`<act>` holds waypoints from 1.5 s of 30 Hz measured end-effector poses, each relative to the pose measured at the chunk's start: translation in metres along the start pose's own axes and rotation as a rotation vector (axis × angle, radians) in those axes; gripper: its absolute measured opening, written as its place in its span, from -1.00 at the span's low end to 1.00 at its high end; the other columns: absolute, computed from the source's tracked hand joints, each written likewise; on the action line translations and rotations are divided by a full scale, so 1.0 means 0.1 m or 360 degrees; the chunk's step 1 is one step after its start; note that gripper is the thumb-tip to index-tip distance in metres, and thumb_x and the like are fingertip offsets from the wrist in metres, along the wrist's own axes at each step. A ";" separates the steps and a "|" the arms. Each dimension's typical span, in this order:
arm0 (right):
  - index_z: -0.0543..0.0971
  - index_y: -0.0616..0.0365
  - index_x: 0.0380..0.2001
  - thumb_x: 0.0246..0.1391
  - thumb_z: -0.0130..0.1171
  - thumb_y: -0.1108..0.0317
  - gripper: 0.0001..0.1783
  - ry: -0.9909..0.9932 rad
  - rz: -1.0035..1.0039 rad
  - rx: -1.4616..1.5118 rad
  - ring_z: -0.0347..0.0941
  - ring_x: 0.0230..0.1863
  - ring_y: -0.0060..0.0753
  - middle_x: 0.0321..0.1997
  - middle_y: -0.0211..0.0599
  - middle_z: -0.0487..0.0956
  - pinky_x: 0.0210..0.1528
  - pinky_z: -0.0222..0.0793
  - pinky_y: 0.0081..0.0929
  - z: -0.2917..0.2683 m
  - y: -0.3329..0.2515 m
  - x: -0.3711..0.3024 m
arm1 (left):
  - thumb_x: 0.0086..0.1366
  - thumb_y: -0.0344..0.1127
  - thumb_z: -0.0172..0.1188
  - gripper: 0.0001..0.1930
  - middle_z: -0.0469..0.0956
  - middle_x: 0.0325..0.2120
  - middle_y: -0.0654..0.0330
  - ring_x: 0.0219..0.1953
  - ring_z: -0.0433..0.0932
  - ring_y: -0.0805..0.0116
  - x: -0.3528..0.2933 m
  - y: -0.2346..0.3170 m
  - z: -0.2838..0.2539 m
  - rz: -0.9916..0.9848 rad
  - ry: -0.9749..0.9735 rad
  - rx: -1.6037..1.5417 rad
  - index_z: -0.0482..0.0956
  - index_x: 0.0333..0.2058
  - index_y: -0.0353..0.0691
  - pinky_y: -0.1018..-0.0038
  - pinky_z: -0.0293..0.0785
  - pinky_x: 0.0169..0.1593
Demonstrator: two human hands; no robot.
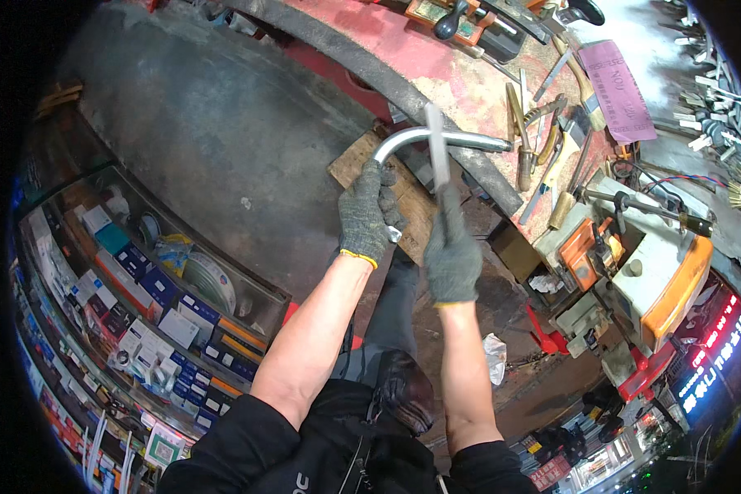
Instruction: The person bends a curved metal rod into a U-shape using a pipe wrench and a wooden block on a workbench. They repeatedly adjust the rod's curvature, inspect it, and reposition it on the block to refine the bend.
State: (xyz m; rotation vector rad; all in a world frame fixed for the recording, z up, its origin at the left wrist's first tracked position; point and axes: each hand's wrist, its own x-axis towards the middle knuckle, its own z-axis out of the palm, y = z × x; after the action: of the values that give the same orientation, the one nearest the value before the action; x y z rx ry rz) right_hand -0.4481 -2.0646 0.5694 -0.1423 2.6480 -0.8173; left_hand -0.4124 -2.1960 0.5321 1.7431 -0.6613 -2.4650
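My left hand [365,216], in a dark grey knitted glove with a yellow cuff, is closed around the lower end of a bent shiny metal tube [403,138]. The tube curves up and to the right. Its far end lies over the edge of the workbench [420,62]. My right hand [453,262], gloved alike, grips a flat blade-like tool [438,152], probably a file. Motion blurs that tool, and its handle is hidden in the glove. It crosses the tube near the middle; whether they touch I cannot tell.
Several files and wood-handled tools [525,156] lie on the bench at right, beside a pink paper [617,90]. An orange and white machine [659,284] stands farther right. Below the tube is a wooden board [412,216]. A glass display case [181,280] with boxes fills the left.
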 end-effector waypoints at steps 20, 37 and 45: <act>0.35 -0.32 0.44 0.34 0.12 0.27 -0.39 0.0203 -0.0226 -0.0041 0.63 -0.34 0.28 -0.25 0.18 0.66 -0.36 0.53 -0.06 0.25 0.15 -0.15 | 0.50 -0.02 0.18 -0.66 0.32 -0.72 0.42 -0.78 0.21 0.59 0.13 -0.18 -0.11 0.0203 0.0002 0.0040 0.60 -0.34 -0.16 0.50 0.13 -0.74; 0.45 -0.18 0.32 0.32 0.16 0.28 -0.49 0.0266 -0.0252 0.0161 0.59 -0.27 0.34 -0.25 0.18 0.65 -0.28 0.50 0.08 0.13 0.07 0.18 | 0.47 0.03 0.19 -0.63 0.28 -0.70 0.41 -0.75 0.24 0.57 0.16 -0.24 -0.13 0.0314 0.0065 0.0173 0.58 -0.31 -0.18 0.50 0.20 -0.71; 0.41 -0.40 0.39 0.32 0.16 0.21 -0.42 -0.0013 -0.0028 -0.0028 0.65 -0.35 0.18 -0.30 0.06 0.67 -0.33 0.53 0.04 0.12 0.00 -0.21 | 0.48 0.04 0.18 -0.59 0.37 -0.67 0.38 -0.73 0.30 0.57 0.26 -0.29 -0.22 0.0316 -0.0049 0.0175 0.63 -0.28 -0.26 0.51 0.28 -0.69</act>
State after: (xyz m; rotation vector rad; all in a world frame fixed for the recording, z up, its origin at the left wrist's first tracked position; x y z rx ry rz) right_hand -0.4236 -2.0664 0.5665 -0.1732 2.6504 -0.7975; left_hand -0.3963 -2.1841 0.4925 1.5883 -0.9407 -2.3664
